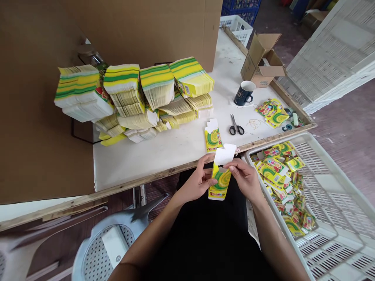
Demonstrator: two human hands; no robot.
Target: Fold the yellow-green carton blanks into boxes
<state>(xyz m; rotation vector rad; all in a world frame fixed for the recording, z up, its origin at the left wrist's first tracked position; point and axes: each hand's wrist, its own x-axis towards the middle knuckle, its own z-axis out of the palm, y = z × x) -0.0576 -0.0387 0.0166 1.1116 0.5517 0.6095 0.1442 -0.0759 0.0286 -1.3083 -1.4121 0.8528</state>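
A small yellow-and-green printed carton [220, 179] with white flaps open at its top is held over my lap, just off the table's front edge. My left hand [198, 180] grips its left side. My right hand [244, 176] pinches it near the upper flaps. A second flat carton [213, 137] lies on the white table [164, 152] right behind them. Big stacks of flat cartons [134, 95] are piled at the back left of the table.
A white slatted crate [331, 191] at my right holds several folded cartons [281, 171]. Scissors [236, 126], rubber bands, a dark mug [244, 93], more cartons [272, 112] and an open cardboard box [262, 60] sit at the right. Brown cardboard sheets [38, 117] stand left; a plastic stool [117, 242] is below.
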